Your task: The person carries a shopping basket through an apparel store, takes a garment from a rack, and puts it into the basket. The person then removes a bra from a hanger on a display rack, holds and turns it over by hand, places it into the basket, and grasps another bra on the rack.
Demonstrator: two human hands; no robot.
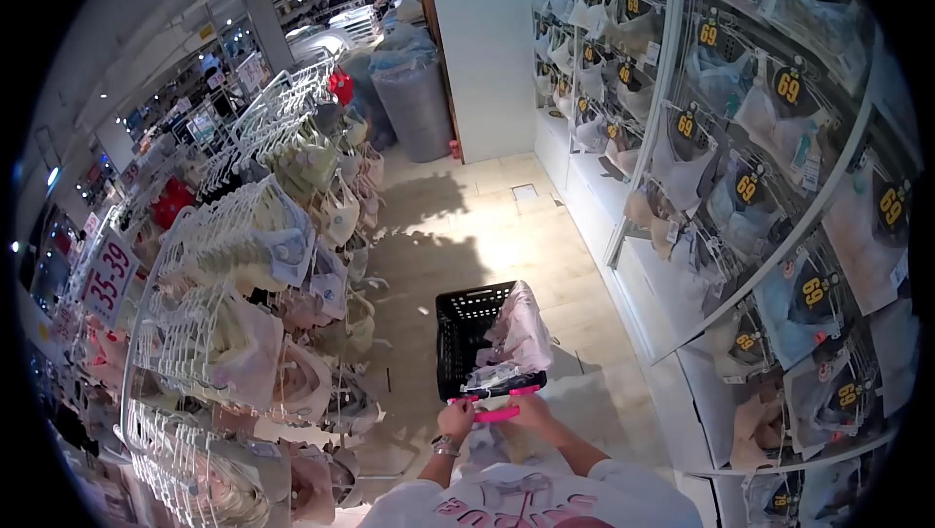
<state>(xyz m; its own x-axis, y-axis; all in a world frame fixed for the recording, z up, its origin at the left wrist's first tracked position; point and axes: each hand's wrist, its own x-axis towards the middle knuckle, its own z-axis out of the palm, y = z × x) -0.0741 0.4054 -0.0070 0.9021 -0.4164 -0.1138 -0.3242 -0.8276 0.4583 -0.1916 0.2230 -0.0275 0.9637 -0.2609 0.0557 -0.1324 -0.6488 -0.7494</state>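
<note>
A black plastic shopping basket (450,338) with pink handles (499,414) is in front of my body, above the tiled floor. My left hand (455,419) is closed at the left end of the handle, and a bracelet or watch shows on that wrist. At the handle's right end, my right hand (531,412) is also closed; its fingertips are partly hidden. Inside the basket, a pale pink garment (521,328) leans over the right side. Some clear-wrapped items (497,376) lie near the basket's close end.
Racks of hanging bras (234,333) line the left side, with a 35-39 sign (107,277). Bras with 69 tags (748,187) cover the right wall. Ahead, a large grey bin (414,109) stands by a white pillar (492,51). Tiled floor (506,211) runs between.
</note>
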